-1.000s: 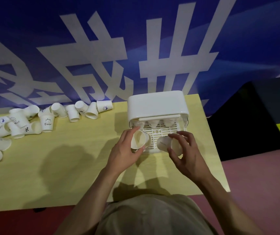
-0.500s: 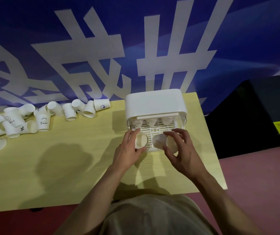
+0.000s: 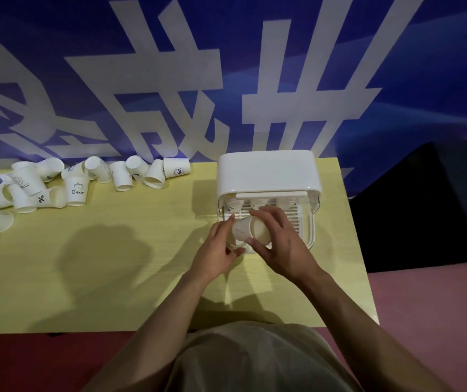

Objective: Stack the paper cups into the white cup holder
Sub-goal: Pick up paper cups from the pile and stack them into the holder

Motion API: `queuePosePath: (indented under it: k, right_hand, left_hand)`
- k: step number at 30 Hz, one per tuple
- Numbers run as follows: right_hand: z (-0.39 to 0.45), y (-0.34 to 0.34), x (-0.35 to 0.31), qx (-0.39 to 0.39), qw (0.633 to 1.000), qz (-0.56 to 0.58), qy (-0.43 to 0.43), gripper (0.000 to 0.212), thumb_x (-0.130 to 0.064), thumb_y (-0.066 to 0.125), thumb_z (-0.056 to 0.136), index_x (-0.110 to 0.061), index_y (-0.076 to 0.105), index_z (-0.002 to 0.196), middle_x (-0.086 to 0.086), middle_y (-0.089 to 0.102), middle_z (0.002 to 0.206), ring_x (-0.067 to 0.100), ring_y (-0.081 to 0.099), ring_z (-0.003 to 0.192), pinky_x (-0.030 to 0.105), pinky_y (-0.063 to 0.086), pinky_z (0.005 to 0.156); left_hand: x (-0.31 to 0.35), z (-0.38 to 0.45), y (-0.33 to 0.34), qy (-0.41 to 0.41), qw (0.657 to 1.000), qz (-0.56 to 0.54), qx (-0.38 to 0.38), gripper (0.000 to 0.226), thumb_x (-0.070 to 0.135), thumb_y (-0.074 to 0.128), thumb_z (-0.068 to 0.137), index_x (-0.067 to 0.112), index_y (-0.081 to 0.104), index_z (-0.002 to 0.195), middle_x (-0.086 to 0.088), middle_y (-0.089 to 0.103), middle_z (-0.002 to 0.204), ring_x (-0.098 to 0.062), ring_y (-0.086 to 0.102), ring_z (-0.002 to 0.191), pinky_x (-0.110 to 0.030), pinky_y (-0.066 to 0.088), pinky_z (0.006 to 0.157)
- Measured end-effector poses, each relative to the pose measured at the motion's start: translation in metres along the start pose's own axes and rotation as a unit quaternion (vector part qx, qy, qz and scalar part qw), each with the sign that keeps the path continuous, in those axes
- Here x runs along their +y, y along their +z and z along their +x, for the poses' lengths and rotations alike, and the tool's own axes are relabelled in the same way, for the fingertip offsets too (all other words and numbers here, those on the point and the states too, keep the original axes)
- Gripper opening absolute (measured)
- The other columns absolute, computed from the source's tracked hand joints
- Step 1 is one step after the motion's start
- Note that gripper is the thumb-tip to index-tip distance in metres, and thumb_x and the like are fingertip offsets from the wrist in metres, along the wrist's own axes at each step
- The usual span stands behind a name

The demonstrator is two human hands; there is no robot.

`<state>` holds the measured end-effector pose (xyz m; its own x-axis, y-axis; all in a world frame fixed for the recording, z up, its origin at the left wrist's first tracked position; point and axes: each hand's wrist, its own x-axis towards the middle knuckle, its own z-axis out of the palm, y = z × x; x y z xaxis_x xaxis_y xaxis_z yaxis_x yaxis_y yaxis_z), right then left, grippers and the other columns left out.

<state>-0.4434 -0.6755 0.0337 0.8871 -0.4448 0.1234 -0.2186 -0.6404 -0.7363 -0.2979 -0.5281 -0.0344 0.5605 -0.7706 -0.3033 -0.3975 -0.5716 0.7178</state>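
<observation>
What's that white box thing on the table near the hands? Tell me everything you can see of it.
The white cup holder looks like smooth, glossy plastic: a rounded box top with a bar handle along its front edge. A slatted tray with a clear rim sticks out from under it toward the person. A few paper cups sit in a row just under the top. It stands upright at the table's far right end, against the blue banner. Both hands hover over the tray's front; whether they touch it I cannot tell.

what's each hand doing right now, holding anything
Left hand: fingers curled on the left side of the paper cup.
Right hand: fingers gripping the same paper cup, over the cup holder tray.
</observation>
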Motion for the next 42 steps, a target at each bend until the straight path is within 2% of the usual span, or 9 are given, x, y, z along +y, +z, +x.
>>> queuePosePath:
  k: [6,10,14,22,27,30,32,37,42]
  right_hand:
    - [0.015,0.021,0.011,-0.055,0.998,-0.028,-0.026,0.057,-0.036,0.074,0.094,-0.025,0.051,0.145,0.005,0.047,0.139,0.020,0.058,0.113,0.023,0.046,0.091]
    - [0.023,0.040,0.021,-0.088,0.995,-0.054,0.018,0.065,-0.039,0.077,0.092,-0.028,0.051,0.150,0.010,0.044,0.147,0.029,0.059,0.122,0.032,0.048,0.102]
    - [0.025,0.056,0.037,-0.129,0.990,-0.042,0.044,0.074,-0.041,0.073,0.093,-0.025,0.041,0.158,0.016,0.043,0.150,0.034,0.054,0.130,0.044,0.046,0.111]
    - [0.017,0.063,0.050,-0.124,0.991,0.020,0.052,0.089,-0.052,0.067,0.094,-0.022,0.022,0.164,0.015,0.046,0.149,0.029,0.052,0.130,0.037,0.045,0.107]
    - [0.009,0.063,0.052,-0.087,0.994,0.033,0.064,0.086,-0.050,0.066,0.095,-0.001,0.030,0.156,0.017,0.044,0.153,0.031,0.049,0.136,0.050,0.053,0.102]
    - [0.017,0.061,0.056,-0.085,0.994,0.034,0.066,0.083,-0.043,0.071,0.094,-0.004,0.032,0.156,0.015,0.045,0.152,0.030,0.049,0.135,0.051,0.054,0.100]
    - [0.025,0.059,0.054,-0.081,0.993,0.043,0.077,0.081,-0.041,0.073,0.092,-0.007,0.035,0.155,0.014,0.048,0.148,0.030,0.052,0.131,0.050,0.055,0.099]
    - [0.043,0.060,0.049,-0.074,0.995,0.032,0.062,0.070,-0.024,0.080,0.089,-0.004,0.046,0.147,0.015,0.056,0.137,0.030,0.054,0.122,0.044,0.056,0.093]
    - [0.050,0.067,0.050,-0.065,0.996,0.006,0.062,0.066,-0.028,0.078,0.091,0.002,0.048,0.141,0.018,0.057,0.134,0.032,0.054,0.125,0.046,0.052,0.100]
  left_hand:
    - [-0.008,0.001,-0.003,-0.007,0.998,-0.066,-0.011,0.086,0.028,0.079,0.087,0.049,0.029,0.154,0.013,0.038,0.144,-0.010,0.064,0.111,-0.039,0.058,0.096]
    - [-0.006,0.001,-0.007,-0.013,0.996,-0.091,-0.022,0.083,0.027,0.075,0.089,0.060,0.027,0.149,0.012,0.040,0.143,-0.009,0.060,0.119,-0.036,0.057,0.099]
    - [-0.009,-0.003,-0.007,-0.024,0.995,-0.085,-0.039,0.079,0.035,0.071,0.092,0.053,0.025,0.154,0.011,0.041,0.143,-0.007,0.062,0.115,-0.035,0.055,0.100]
    - [-0.009,-0.006,-0.011,-0.049,0.993,-0.068,-0.082,0.082,0.045,0.065,0.094,0.053,0.012,0.157,0.007,0.051,0.139,-0.007,0.064,0.093,-0.028,0.054,0.085]
    - [-0.008,-0.005,-0.008,-0.051,0.988,-0.072,-0.129,0.093,0.034,0.065,0.097,0.054,-0.003,0.157,0.007,0.041,0.151,-0.005,0.060,0.089,-0.026,0.050,0.083]
    - [-0.005,0.000,-0.012,-0.047,0.988,-0.077,-0.126,0.094,0.033,0.064,0.095,0.060,-0.004,0.155,0.004,0.036,0.158,-0.014,0.054,0.127,-0.040,0.053,0.101]
    - [-0.002,0.005,-0.015,-0.048,0.988,-0.077,-0.123,0.095,0.032,0.064,0.094,0.059,-0.004,0.156,0.004,0.035,0.160,-0.016,0.048,0.136,-0.044,0.052,0.104]
    - [0.000,0.017,-0.021,-0.071,0.990,-0.069,-0.101,0.094,0.032,0.063,0.094,0.054,-0.002,0.157,0.001,0.041,0.152,-0.039,0.055,0.124,-0.031,0.050,0.088]
    - [0.002,0.019,-0.023,-0.080,0.989,-0.073,-0.105,0.093,0.042,0.060,0.091,0.051,-0.002,0.158,0.007,0.037,0.159,-0.039,0.051,0.133,-0.044,0.051,0.103]
